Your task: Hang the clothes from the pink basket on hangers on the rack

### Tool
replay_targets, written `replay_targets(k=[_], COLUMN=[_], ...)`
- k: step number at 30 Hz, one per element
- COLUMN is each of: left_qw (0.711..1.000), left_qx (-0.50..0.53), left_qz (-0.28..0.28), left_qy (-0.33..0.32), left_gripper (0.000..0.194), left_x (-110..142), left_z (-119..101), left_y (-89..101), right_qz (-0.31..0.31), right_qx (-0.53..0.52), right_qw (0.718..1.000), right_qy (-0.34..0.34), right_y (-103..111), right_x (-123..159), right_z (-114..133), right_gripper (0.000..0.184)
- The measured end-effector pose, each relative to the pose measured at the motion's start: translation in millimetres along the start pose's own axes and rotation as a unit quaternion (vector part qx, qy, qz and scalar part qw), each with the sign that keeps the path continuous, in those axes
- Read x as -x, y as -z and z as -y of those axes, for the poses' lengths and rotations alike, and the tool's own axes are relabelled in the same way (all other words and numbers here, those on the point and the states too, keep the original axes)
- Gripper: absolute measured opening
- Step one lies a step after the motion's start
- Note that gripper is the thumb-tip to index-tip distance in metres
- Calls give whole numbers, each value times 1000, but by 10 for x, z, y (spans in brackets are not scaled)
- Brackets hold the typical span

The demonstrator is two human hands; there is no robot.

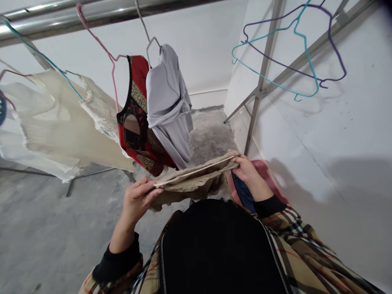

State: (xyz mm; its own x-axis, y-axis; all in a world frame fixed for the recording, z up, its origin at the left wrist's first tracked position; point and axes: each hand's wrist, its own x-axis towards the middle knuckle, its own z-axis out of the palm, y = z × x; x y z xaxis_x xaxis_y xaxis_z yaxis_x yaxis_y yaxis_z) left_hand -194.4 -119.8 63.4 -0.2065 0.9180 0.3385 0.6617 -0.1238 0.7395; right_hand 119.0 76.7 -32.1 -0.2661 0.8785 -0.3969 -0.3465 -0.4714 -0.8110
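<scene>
My left hand [139, 200] and my right hand [246, 168] hold a tan garment [192, 181] stretched between them at waist height. Each hand pinches one end of its light-edged band. The cloth hangs in folds below the band. A pink basket [268, 175] with dark blue cloth [241, 192] in it sits under my right wrist.
A metal rail [92, 14] crosses the top. On it hang a cream pleated garment [58, 122], a red patterned top [137, 118] on a pink hanger, and a grey shirt [170, 106]. Two bare hangers, teal and purple [290, 53], hang at right by the white wall. Concrete floor below.
</scene>
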Motion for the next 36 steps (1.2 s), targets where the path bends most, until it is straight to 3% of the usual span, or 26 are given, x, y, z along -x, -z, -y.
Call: replay_targets(k=[6, 10, 12, 14, 16, 17, 21, 23, 25, 30, 36], left_qw=[995, 998, 995, 992, 993, 995, 998, 997, 996, 998, 999], left_qx=[16, -53, -93, -102, -78, -59, 12, 31, 36, 35, 9], left_qz=[97, 35, -15, -65, -87, -83, -35, -21, -12, -10, 30], left_qy=[-4, 22, 37, 38, 20, 6, -55, -75, -77, -55, -43], left_gripper=[13, 17, 17, 15, 14, 14, 12, 12, 12, 16, 23], left_x=[59, 109, 123, 127, 117, 107, 29, -23, -73, -173, -309], left_z=[76, 141, 165, 182, 190, 192, 181, 174, 167, 121, 107], left_y=[-14, -85, -119, -151, -181, -195, -221, -215, -210, -290, -401], right_qz=[-58, -46, 27, 166, 263, 267, 139, 144, 186, 244, 186], right_qx=[13, 34, 117, 269, 413, 461, 548, 577, 588, 544, 508], right_qw=[996, 991, 985, 943, 866, 837, 758, 705, 670, 664, 689], right_qy=[63, 121, 127, 105, 104, 128, 325, 386, 414, 452, 482], right_y=[-56, -50, 7, 83, 141, 152, 68, -3, -52, -97, -71], right_x=[43, 222, 342, 438, 482, 483, 407, 369, 359, 472, 640], right_z=[141, 225, 310, 414, 502, 530, 541, 531, 537, 586, 722], right_gripper=[34, 30, 28, 28, 34, 37, 49, 46, 31, 27, 15])
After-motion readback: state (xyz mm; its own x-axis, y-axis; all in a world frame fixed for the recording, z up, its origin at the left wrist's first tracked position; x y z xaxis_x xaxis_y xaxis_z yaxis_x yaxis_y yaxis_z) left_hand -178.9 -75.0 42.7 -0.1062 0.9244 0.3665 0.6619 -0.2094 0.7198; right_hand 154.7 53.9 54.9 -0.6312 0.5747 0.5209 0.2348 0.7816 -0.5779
